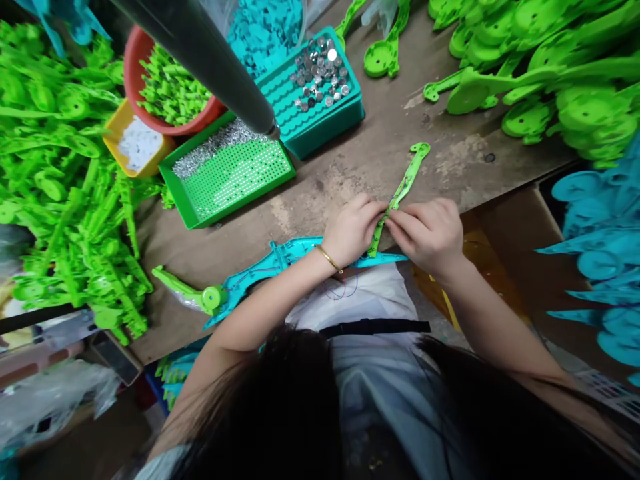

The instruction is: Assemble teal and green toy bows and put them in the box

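Note:
Both of my hands pinch a slim green plastic arm piece near its middle, close above the table's front edge. My left hand, with a gold bangle at the wrist, grips it from the left. From the right, my right hand holds it with thumb and forefinger. Just below lies a long blue plastic shell, open side up, partly covered by my left forearm. Thin red and blue wires loop down over my lap. At the shell's left end rests a green piece with a round disc.
A green perforated tray of small metal parts and a teal box of silvery round pieces stand ahead. A dark pole slants over them. Green parts pile up left; more green parts and blue parts are right.

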A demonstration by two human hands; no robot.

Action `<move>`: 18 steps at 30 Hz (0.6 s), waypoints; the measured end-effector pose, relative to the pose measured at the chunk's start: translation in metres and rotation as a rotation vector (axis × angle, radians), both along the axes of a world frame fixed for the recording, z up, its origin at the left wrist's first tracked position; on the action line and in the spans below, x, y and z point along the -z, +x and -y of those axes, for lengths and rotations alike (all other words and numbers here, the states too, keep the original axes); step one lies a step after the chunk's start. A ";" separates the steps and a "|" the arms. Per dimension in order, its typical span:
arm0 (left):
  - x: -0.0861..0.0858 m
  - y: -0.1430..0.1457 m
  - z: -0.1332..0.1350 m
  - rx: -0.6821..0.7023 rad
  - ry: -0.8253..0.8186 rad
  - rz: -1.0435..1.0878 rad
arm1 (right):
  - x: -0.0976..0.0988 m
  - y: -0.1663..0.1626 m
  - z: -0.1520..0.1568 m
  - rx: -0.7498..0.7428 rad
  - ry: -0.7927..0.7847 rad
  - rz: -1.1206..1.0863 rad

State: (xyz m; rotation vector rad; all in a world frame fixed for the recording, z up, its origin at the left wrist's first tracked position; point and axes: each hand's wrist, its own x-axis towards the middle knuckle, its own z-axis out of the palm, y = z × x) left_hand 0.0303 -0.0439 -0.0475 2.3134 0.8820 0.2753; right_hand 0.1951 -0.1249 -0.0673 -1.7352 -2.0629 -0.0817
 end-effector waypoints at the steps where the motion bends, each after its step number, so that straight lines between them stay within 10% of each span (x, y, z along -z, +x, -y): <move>1: 0.001 0.000 0.001 0.001 0.014 -0.025 | 0.000 0.000 0.001 0.006 0.000 0.001; 18: 0.009 -0.001 -0.001 0.041 0.075 -0.044 | -0.008 0.005 -0.003 0.049 -0.165 -0.337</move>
